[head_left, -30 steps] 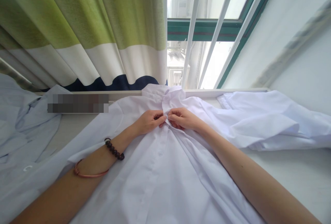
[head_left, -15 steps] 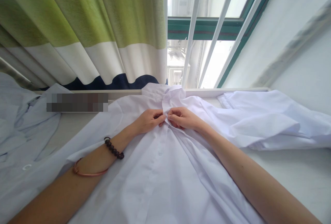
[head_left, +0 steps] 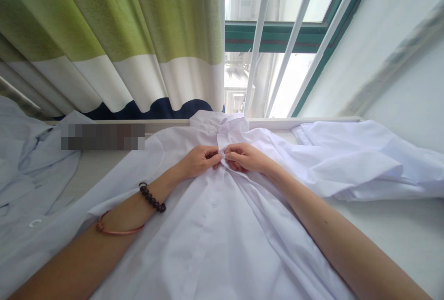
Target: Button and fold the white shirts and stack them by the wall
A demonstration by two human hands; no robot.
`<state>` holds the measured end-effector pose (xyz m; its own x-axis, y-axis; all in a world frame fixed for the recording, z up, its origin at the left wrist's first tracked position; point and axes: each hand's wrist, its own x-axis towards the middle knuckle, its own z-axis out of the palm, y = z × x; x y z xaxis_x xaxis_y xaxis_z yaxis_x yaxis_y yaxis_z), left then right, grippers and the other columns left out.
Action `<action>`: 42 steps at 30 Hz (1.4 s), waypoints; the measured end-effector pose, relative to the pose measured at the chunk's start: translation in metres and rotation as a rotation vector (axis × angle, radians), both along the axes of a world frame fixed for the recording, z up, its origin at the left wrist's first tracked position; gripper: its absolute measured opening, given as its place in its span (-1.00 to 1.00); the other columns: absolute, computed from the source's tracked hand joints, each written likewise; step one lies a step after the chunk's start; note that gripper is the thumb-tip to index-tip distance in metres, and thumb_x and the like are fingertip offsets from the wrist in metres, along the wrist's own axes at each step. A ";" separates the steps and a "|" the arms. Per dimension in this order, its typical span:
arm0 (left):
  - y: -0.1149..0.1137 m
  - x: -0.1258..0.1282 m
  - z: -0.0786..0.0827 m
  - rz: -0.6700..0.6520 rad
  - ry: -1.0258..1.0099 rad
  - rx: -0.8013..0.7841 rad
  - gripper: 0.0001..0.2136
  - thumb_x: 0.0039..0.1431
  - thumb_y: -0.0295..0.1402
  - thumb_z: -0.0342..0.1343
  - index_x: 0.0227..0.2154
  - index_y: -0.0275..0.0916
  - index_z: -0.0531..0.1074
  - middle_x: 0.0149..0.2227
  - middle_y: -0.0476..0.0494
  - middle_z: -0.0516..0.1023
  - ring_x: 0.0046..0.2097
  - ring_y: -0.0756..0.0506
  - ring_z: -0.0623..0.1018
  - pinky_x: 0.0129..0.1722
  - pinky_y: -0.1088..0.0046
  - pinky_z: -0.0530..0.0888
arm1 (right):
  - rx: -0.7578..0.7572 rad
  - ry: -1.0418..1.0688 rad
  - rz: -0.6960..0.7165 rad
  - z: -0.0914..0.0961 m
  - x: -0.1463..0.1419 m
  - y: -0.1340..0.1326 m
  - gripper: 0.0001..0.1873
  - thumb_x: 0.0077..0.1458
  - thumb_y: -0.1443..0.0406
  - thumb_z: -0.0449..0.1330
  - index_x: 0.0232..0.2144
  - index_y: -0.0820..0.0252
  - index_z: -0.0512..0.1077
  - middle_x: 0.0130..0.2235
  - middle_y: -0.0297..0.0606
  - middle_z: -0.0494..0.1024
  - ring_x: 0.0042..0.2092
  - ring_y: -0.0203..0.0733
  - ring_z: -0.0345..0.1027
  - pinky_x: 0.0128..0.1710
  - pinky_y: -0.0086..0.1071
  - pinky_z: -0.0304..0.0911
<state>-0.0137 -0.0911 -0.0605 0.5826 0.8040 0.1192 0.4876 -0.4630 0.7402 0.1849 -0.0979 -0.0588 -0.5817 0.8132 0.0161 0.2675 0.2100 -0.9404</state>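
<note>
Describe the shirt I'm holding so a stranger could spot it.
Below the striped curtain, a white shirt lies spread out, collar toward the window. Unlike the rumpled pale cloth at far left, it is pinched by the left hand and right hand.

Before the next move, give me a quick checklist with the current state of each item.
1. Left hand grip on the white shirt: ok, pinching the front.
2. Right hand grip: ok, pinching beside the left.
3. Placket fastened between the hands: cannot tell, the hands mostly cover it.
4. Cloth smooth below the right hand: not ok, folds run down.
5. Collar uncovered by the hands: ok.
</note>
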 end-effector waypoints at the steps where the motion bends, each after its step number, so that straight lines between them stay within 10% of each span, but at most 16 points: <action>1: 0.000 0.000 0.000 0.001 0.002 -0.002 -0.71 0.17 -0.22 -0.04 -0.55 -0.28 0.39 -0.57 0.03 0.40 -0.48 0.02 0.36 -0.44 0.54 0.28 | -0.003 -0.003 -0.003 0.000 0.000 0.000 -0.84 0.07 0.33 0.01 -0.52 0.21 0.31 -0.64 -0.45 0.35 -0.66 -0.43 0.14 -0.66 -0.52 0.04; 42: -0.006 0.002 0.003 0.021 -0.022 0.005 -0.69 0.20 -0.27 -0.06 -0.61 -0.28 0.31 -0.58 0.05 0.37 -0.50 0.05 0.31 -0.42 0.55 0.26 | -0.044 0.003 -0.068 0.004 -0.004 -0.008 -0.79 0.09 0.25 0.03 -0.54 0.20 0.28 -0.64 -0.44 0.31 -0.62 -0.39 0.14 -0.65 -0.50 0.04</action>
